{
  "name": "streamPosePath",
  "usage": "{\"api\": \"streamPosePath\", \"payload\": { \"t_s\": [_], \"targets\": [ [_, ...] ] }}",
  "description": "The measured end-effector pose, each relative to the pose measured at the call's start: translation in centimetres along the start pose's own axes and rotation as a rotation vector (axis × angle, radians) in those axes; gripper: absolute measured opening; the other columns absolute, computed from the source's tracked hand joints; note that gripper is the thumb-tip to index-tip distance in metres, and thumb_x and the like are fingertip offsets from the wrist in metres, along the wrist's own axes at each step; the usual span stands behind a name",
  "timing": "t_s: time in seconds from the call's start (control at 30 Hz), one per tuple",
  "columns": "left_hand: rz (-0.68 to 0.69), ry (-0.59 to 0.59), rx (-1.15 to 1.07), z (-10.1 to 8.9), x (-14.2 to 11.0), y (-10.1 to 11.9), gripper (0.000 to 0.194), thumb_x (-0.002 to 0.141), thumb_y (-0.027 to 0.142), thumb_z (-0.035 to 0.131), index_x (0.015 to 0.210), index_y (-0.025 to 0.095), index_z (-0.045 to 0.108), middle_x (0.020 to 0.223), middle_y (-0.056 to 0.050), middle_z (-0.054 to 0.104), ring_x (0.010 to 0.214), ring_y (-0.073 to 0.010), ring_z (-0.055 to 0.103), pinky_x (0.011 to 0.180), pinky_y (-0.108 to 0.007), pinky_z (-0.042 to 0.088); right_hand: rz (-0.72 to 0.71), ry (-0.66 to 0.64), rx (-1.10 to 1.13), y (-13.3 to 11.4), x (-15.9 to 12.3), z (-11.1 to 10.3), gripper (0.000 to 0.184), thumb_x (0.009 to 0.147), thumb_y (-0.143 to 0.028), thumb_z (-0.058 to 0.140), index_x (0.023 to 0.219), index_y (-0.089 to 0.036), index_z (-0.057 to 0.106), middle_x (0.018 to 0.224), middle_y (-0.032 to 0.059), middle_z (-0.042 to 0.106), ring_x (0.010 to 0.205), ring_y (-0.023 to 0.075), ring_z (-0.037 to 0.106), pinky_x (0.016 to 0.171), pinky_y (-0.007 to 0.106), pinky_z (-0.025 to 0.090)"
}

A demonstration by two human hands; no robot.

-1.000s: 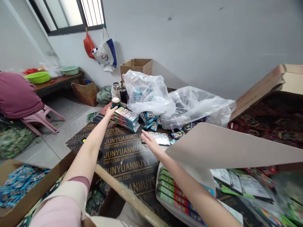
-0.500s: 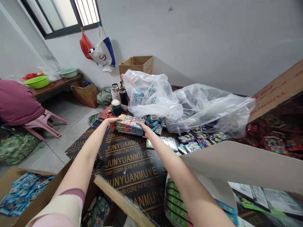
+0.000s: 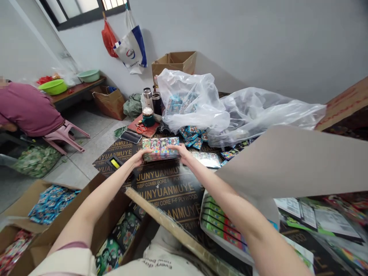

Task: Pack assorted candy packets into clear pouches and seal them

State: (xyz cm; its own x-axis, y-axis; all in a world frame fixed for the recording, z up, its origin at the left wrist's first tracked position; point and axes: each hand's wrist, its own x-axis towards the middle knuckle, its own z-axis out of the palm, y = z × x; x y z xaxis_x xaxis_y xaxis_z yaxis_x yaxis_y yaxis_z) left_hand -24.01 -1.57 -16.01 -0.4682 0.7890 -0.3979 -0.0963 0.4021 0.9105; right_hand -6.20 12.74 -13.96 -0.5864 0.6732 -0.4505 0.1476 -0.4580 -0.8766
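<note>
A stack of flat, brightly printed card packs (image 3: 160, 148) rests on the black plywood board (image 3: 166, 188). My left hand (image 3: 140, 156) grips its left end and my right hand (image 3: 180, 153) grips its right end, fingers curled round the edges. Loose small packs (image 3: 192, 136) lie just behind the stack, beside two clear plastic bags (image 3: 201, 107). Shiny packs (image 3: 209, 160) lie to the right of my right hand.
An open carton with green packs (image 3: 115, 245) stands below my left arm, another carton of blue packs (image 3: 48, 199) at the left. A cardboard flap (image 3: 287, 161) covers the right. Flasks (image 3: 152, 101), a phone (image 3: 130, 137) and scissors sit behind. A person in purple (image 3: 25, 111) sits at far left.
My right hand reached forward and joined the left on the stack of packs. Both hands have drawn the stack nearer to me across the board.
</note>
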Motion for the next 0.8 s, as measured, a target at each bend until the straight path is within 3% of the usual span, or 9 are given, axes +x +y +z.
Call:
{"api": "streamPosePath", "payload": {
  "t_s": [0.1,0.2,0.27,0.33,0.43,0.53,0.67,0.73,0.8],
  "targets": [
    [0.103,-0.013,-0.086,0.7,-3.4,-3.0,0.073,0.059,0.043,0.074,0.124,0.017,0.054,0.127,-0.011,0.06,0.114,-0.0259,0.059,0.097,-0.037,0.047,-0.26,-0.133,-0.139,2.5,-3.6,-1.4,0.119,0.051,-0.032,0.082,0.147,-0.028,0.011,0.134,0.0095,0.051,0.114,0.0237,0.056,0.094,0.036,0.047],
    [0.289,-0.08,-0.09,1.2,-5.9,-6.2,0.109,0.049,0.036,0.084,0.143,0.024,0.031,0.144,-0.01,0.043,0.131,-0.0292,0.044,0.108,-0.042,0.037,-0.474,-0.256,-0.533,5.0,-6.9,-4.1,0.135,0.053,-0.045,0.08,0.149,-0.026,-0.011,0.155,0.0152,0.019,0.14,0.0299,0.028,0.109,0.046,0.03],
    [0.406,-0.105,0.031,1.3,-6.9,-8.1,0.129,0.044,0.036,0.088,0.149,0.027,0.013,0.152,-0.012,0.026,0.14,-0.032,0.028,0.115,-0.046,0.025,-0.53,-0.261,-0.823,6.0,-8.5,-5.8,0.138,0.052,-0.053,0.079,0.149,-0.025,-0.014,0.158,0.0173,0.004,0.145,0.034,0.009,0.111,0.053,0.02],
    [0.481,-0.119,0.218,1.4,-7.3,-9.5,0.141,0.041,0.038,0.09,0.151,0.026,0.002,0.154,-0.014,0.014,0.144,-0.0345,0.015,0.118,-0.049,0.012,-0.586,-0.24,-1.077,6.4,-9.6,-6.7,0.136,0.051,-0.057,0.078,0.151,-0.027,-0.009,0.158,0.0182,-0.001,0.145,0.0385,0.0,0.109,0.061,0.013],
    [0.577,-0.177,0.427,1.6,-7.3,-10.5,0.147,0.041,0.043,0.09,0.151,0.024,-0.006,0.154,-0.016,0.008,0.145,-0.0374,0.004,0.118,-0.051,0.004,-0.68,-0.259,-1.374,6.1,-10.2,-6.4,0.129,0.05,-0.061,0.078,0.152,-0.03,0.005,0.158,0.0188,0.0,0.143,0.0444,0.001,0.106,0.064,0.008],
    [0.603,-0.227,0.538,1.9,-7.2,-10.8,0.149,0.045,0.046,0.089,0.149,0.025,-0.015,0.156,-0.016,-0.003,0.144,-0.0395,-0.004,0.117,-0.056,0.003,-0.715,-0.312,-1.538,5.4,-10.0,-5.1,0.128,0.047,-0.067,0.076,0.151,-0.029,0.011,0.156,0.0208,0.01,0.14,0.0477,0.01,0.104,0.065,0.009],
    [0.566,-0.302,0.559,2.1,-7.4,-10.5,0.15,0.047,0.048,0.087,0.147,0.026,-0.022,0.157,-0.017,-0.013,0.144,-0.0404,-0.011,0.115,-0.06,0.001,-0.796,-0.284,-1.596,5.1,-9.6,-3.9,0.121,0.051,-0.066,0.074,0.151,-0.026,0.018,0.129,0.0193,0.046,0.119,0.0396,0.042,0.102,0.06,0.018],
    [0.558,-0.35,0.507,2.2,-7.5,-10.2,0.151,0.046,0.049,0.088,0.147,0.026,-0.022,0.157,-0.017,-0.012,0.145,-0.0394,-0.008,0.115,-0.059,0.003,-0.805,-0.27,-1.596,5.3,-9.8,-4.0,0.117,0.055,-0.066,0.072,0.151,-0.024,0.02,0.116,0.0162,0.053,0.108,0.0346,0.049,0.098,0.054,0.025],
    [0.555,-0.381,0.459,2.4,-7.3,-10.0,0.151,0.044,0.049,0.088,0.148,0.027,-0.019,0.158,-0.017,-0.008,0.146,-0.0377,-0.005,0.116,-0.056,0.004,-0.799,-0.253,-1.605,5.8,-10.2,-4.3,0.115,0.057,-0.067,0.07,0.151,-0.024,0.02,0.121,0.0179,0.051,0.109,0.0352,0.048,0.096,0.05,0.028]
  ]
}}
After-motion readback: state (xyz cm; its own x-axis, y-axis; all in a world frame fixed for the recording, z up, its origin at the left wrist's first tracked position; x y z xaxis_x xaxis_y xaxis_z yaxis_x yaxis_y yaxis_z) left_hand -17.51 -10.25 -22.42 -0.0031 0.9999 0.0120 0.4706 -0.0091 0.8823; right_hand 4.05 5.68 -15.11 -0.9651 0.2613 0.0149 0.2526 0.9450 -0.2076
